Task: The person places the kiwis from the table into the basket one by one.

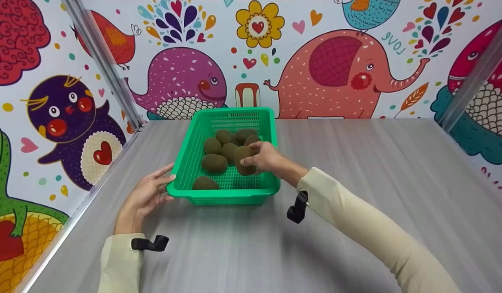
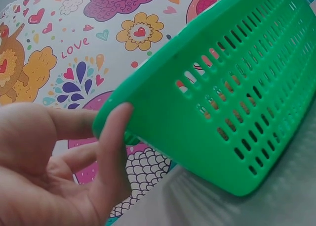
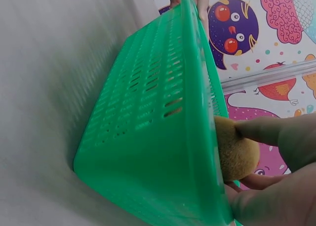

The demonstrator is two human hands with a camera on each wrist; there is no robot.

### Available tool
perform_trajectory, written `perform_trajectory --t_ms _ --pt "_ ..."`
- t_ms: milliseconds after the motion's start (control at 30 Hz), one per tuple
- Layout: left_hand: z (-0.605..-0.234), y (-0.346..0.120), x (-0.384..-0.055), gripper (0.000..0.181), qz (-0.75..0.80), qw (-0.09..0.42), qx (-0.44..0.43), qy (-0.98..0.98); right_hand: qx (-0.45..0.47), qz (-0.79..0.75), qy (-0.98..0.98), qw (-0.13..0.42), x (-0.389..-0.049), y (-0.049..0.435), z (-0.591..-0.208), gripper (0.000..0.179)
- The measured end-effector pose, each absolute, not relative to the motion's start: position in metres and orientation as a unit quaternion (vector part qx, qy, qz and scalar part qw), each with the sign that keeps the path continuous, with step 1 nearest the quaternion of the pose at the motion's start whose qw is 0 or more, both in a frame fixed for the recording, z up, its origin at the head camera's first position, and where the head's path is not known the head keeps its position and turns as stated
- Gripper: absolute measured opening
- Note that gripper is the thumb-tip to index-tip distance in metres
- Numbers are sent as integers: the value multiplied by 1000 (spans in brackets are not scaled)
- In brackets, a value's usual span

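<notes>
A green plastic basket (image 1: 230,193) with slotted walls stands on the table, with several brown fuzzy kiwis (image 1: 214,163) lying in it. My left hand (image 1: 147,193) pinches the basket's rim at the near left corner. In the left wrist view, the thumb (image 2: 114,142) presses on the outer side and other fingers reach behind the rim. Over the right part of the basket, my right hand (image 1: 271,158) holds one kiwi (image 1: 240,154) between thumb and fingers. The right wrist view shows that kiwi (image 3: 237,152) just inside the rim, partly hidden by the basket wall.
The grey wood-grain table (image 1: 356,171) surrounds the basket. Behind it rises a wall panel (image 1: 251,65) printed with cartoon animals, and metal posts (image 1: 106,61) stand at the corners. Both sleeves carry a small black wrist device (image 1: 297,206).
</notes>
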State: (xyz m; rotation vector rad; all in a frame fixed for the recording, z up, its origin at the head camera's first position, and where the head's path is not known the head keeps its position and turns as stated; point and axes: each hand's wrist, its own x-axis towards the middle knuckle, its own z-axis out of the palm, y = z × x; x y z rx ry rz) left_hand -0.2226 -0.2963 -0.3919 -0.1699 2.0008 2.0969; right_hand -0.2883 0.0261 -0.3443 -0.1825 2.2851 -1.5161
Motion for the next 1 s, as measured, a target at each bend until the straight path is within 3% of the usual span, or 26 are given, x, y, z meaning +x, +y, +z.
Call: perform_trajectory --t_ms 167,567,800,1000 --pt "-392 -297 -222 64 719 121 -59 682 -69 -513 834 193 -286 23 -346 60" --pt "-388 -297 -216 62 687 108 -70 715 -86 -513 838 162 -281 22 -342 37" --pt "-379 -285 -213 57 589 74 -75 801 -89 -537 830 119 -284 38 -343 31" --pt "-364 -274 -214 55 496 79 -74 861 -108 -545 829 68 -288 63 -345 35"
